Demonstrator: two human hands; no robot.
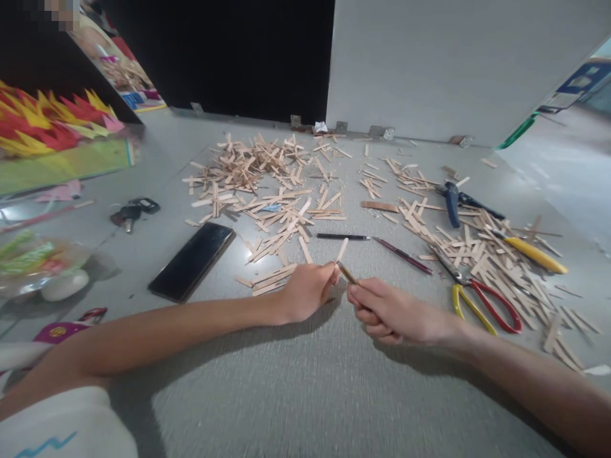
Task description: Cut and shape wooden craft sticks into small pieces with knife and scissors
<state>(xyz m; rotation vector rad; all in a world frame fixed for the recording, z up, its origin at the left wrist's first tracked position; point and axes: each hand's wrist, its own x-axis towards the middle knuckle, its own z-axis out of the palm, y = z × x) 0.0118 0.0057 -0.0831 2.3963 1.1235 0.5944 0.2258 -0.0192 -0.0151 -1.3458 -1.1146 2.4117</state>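
Note:
My left hand (308,289) is closed in a pinch on a short wooden stick (342,249) that points up and away from me. My right hand (389,312) is curled shut around a thin brown pencil-like tool (347,274), whose tip meets the base of the stick. Both hands rest low over the grey table (305,394), almost touching each other. A few loose sticks (270,278) lie just left of my left hand.
Piles of wooden sticks (267,184) cover the middle and right (482,248). A black phone (191,261), keys (131,213), a pen (341,236), red-and-yellow scissors (482,299), blue pliers (452,202) and a yellow-handled tool (534,253) lie around. Coloured paper (52,127) sits at the left.

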